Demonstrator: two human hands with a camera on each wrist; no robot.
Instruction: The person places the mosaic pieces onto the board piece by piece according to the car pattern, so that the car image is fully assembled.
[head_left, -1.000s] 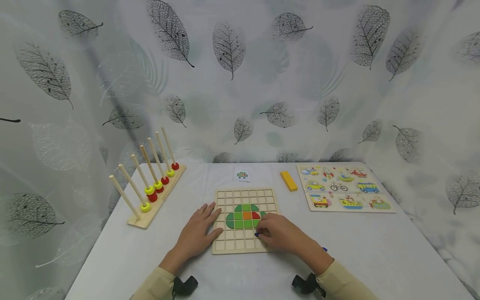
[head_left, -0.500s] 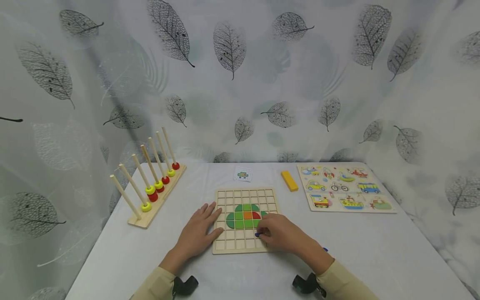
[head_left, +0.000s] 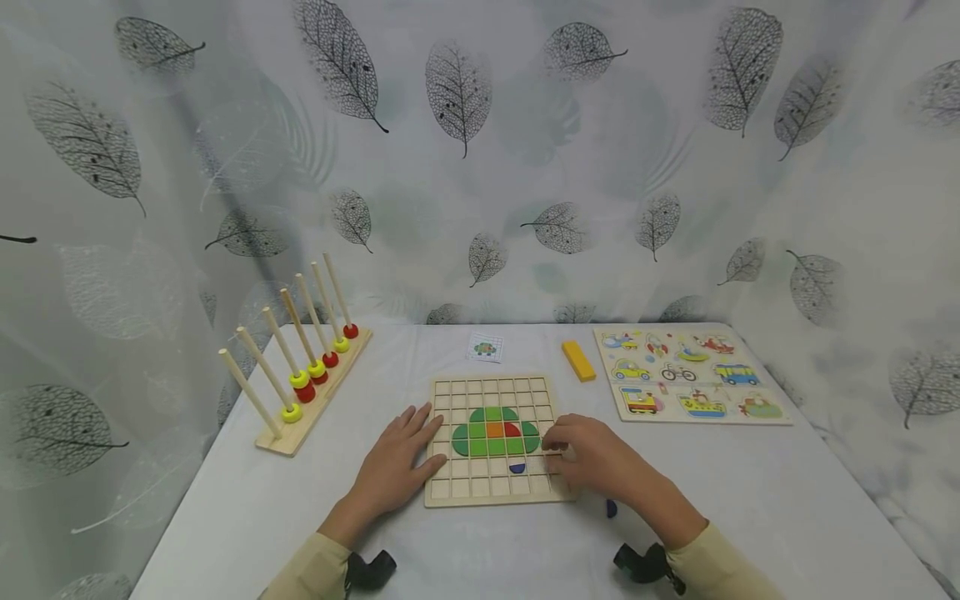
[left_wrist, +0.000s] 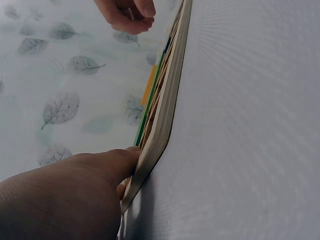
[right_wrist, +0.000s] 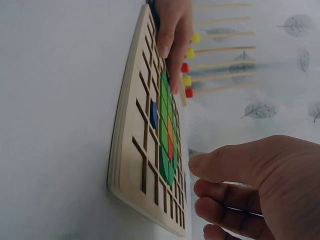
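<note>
A wooden grid board (head_left: pixel 478 490) lies in front of me, its middle filled by green tiles (head_left: pixel 477 448) with an orange tile (head_left: pixel 495 430) and a red tile (head_left: pixel 512 430) among them. Below the green ones, a blue half-round tile (head_left: pixel 517 468) sits in a cell. My left hand (head_left: pixel 392 467) rests with spread fingers on the board's left edge. Above the right edge hovers my right hand (head_left: pixel 592 454); in the right wrist view its fingers (right_wrist: pixel 227 195) are loosely bent and hold nothing. Another dark blue tile (head_left: pixel 611 508) lies on the table beneath the right wrist.
A wooden peg stand (head_left: pixel 311 417) with red and yellow beads is at the left. Behind the board are a small pattern card (head_left: pixel 486 348) and a yellow block (head_left: pixel 578 362). A vehicle picture puzzle (head_left: pixel 690 379) lies at the back right.
My right hand has let go of the blue half-round tile and moved right, uncovering it and the green tiles' right end. The left hand has stayed put.
</note>
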